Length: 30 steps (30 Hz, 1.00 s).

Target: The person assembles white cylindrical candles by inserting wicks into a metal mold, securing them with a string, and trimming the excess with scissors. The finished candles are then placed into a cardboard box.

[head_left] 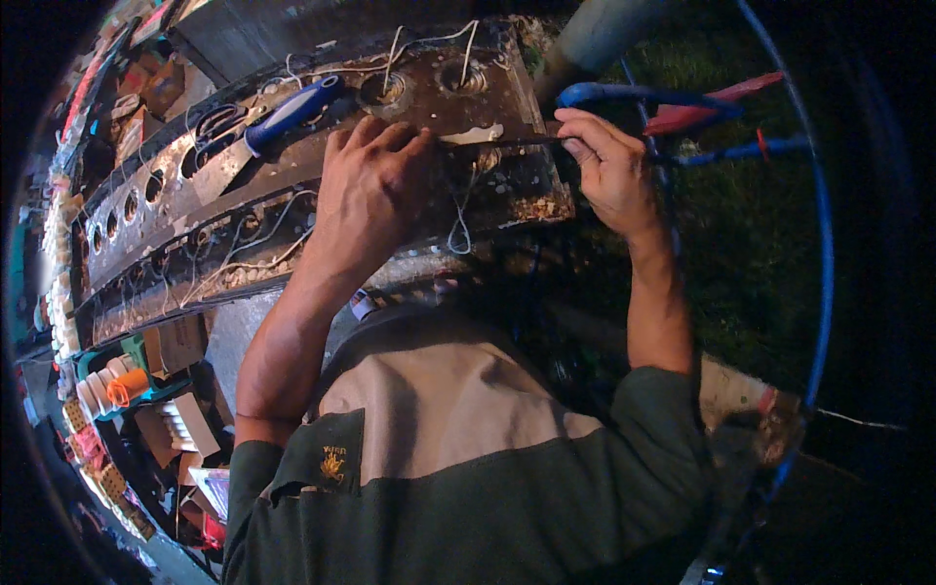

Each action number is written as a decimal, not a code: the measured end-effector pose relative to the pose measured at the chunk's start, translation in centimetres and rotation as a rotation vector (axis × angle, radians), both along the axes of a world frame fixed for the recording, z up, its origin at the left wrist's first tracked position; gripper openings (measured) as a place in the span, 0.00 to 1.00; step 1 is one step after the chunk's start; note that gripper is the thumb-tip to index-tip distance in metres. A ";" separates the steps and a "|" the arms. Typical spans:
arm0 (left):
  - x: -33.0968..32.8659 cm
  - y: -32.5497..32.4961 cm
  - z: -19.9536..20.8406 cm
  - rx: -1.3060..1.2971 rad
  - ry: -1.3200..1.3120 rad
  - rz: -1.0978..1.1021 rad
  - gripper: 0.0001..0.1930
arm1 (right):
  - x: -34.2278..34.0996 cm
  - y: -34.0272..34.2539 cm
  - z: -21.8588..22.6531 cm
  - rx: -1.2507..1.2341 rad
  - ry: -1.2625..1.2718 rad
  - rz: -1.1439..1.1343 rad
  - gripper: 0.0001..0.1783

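Note:
A worn, brown wooden panel (pixel 419 112) with round holes lies in front of me. Bent fingers of my left hand (pixel 375 180) press down near its middle, their tips hidden. My right hand (pixel 612 175), at the panel's right end, pinches a thin dark strip (pixel 531 141) between thumb and fingers. That strip runs leftward over the panel toward my left hand; a pale, flaking patch (pixel 473 136) shows along it. Left of my left hand rests a scraper (pixel 292 112) with a blue and white handle and a broad metal blade. Dark-handled scissors (pixel 219 125) lie beside it.
White wires (pixel 429 42) loop across the panel and hang from its near side. A blue curved bar (pixel 634 95) and red cloth (pixel 717 102) are beyond my right hand. A thick grey post (pixel 600 39) stands behind. Boxes (pixel 180 424) and an orange roll (pixel 125 388) sit lower left.

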<state>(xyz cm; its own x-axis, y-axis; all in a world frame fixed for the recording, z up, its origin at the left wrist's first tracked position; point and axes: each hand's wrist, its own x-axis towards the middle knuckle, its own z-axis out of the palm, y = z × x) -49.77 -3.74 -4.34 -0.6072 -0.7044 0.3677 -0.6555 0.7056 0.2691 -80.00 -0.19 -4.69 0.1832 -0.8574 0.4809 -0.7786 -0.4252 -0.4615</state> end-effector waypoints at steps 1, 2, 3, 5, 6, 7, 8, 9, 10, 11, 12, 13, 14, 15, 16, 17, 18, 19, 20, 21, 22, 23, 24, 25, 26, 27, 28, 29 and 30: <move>0.3 0.2 0.5 0.030 -0.013 0.012 0.27 | 0.4 -0.1 -0.1 0.004 -0.016 0.006 0.08; 0.6 0.4 0.8 0.060 -0.025 0.029 0.27 | 0.9 -0.3 -0.3 0.007 -0.032 0.017 0.08; 0.5 0.3 0.3 0.027 -0.014 0.034 0.28 | 0.5 -0.5 -0.6 -0.025 0.007 0.015 0.08; 1.8 1.0 -0.4 -0.079 0.003 0.074 0.31 | 1.3 -0.5 -1.0 0.011 -0.065 -0.003 0.11; 2.7 1.4 -0.1 -0.152 0.005 0.096 0.32 | 1.4 -0.4 -1.7 0.019 -0.083 -0.038 0.12; 4.2 1.6 0.9 -0.145 0.052 0.131 0.33 | 1.0 0.0 -2.1 0.066 -0.075 -0.071 0.15; 6.6 1.8 2.0 -0.146 0.101 0.159 0.34 | 0.9 0.7 -2.0 0.160 -0.128 -0.124 0.16; 10.4 2.0 3.0 -0.159 0.010 0.229 0.34 | 0.1 0.9 -2.9 0.123 -0.118 -0.120 0.14; 14.3 1.6 3.7 -0.163 -0.069 0.294 0.34 | -0.6 1.0 -3.4 0.071 -0.095 -0.085 0.10; 18.0 1.0 4.2 -0.159 -0.129 0.338 0.34 | -1.1 0.9 -3.7 0.072 -0.101 -0.063 0.09; 22.7 0.7 3.2 -0.210 -0.194 0.398 0.33 | -1.3 0.6 -3.9 0.067 -0.098 -0.058 0.08; 26.0 0.8 3.8 -0.179 -0.249 0.415 0.30 | -1.3 0.3 -4.2 0.085 -0.105 -0.061 0.07; 28.4 1.0 4.2 -0.146 -0.291 0.418 0.27 | -1.4 0.2 -4.1 0.102 -0.101 -0.080 0.06; 30.1 0.9 4.2 -0.105 -0.303 0.417 0.25 | -1.6 0.0 -4.1 0.119 -0.098 -0.103 0.06; 31.5 1.6 3.8 -0.063 -0.324 0.430 0.23 | -2.3 -0.7 -5.0 0.087 -0.104 -0.051 0.05; 32.8 1.5 3.1 -0.017 -0.335 0.423 0.21 | -3.0 -1.0 -5.4 0.059 -0.102 -0.019 0.04; 34.3 0.7 2.0 -0.081 -0.323 0.395 0.19 | -3.4 -1.2 -5.9 0.032 -0.101 0.012 0.04; 35.9 0.0 0.4 -0.140 -0.311 0.374 0.16 | -3.0 -1.4 -6.0 0.019 -0.154 0.031 0.02; 36.1 -0.5 0.4 -0.200 -0.300 0.339 0.14 | -3.3 -1.4 -6.2 0.025 -0.154 0.026 0.03; 36.0 -0.3 0.2 -0.249 -0.282 0.299 0.09 | -3.7 -1.6 -6.3 0.030 -0.155 0.022 0.03; 35.9 -0.4 0.5 -0.289 -0.265 0.305 0.09 | -3.9 -1.5 -6.4 0.039 -0.160 0.016 0.03; 35.8 -0.5 0.5 -0.330 -0.247 0.312 0.10 | -3.9 -1.5 -6.4 0.060 -0.168 0.008 0.03; 35.7 -0.5 0.7 -0.371 -0.230 0.320 0.10 | -4.0 -1.7 -6.4 0.062 -0.177 0.006 0.03; 35.5 -0.2 1.2 -0.365 -0.239 0.334 0.10 | -4.1 -1.6 -6.4 0.067 -0.187 0.000 0.04; 35.5 -0.1 1.1 -0.347 -0.241 0.326 0.10 | -4.2 -1.5 -6.4 0.072 -0.197 -0.005 0.04; 35.6 -0.1 1.0 -0.328 -0.243 0.317 0.09 | -4.6 -1.4 -6.4 0.081 -0.155 0.012 0.04; 35.7 -0.2 1.0 -0.316 -0.247 0.308 0.09 | -4.7 -1.4 -6.2 0.085 -0.116 0.029 0.04; 36.0 -0.1 0.3 -0.333 -0.269 0.315 0.09 | -4.8 -1.6 -6.1 0.088 -0.077 0.044 0.04; 36.1 -0.2 0.2 -0.328 -0.254 0.322 0.10 | -4.7 -1.6 -6.2 0.108 -0.117 0.028 0.04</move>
<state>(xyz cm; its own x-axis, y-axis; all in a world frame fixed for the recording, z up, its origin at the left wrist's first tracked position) -13.65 -3.90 -4.16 -0.4776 -0.7428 0.4693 -0.8690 0.4779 -0.1279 -84.72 -1.80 -10.85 0.1562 -0.9008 0.4052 -0.7051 -0.3890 -0.5929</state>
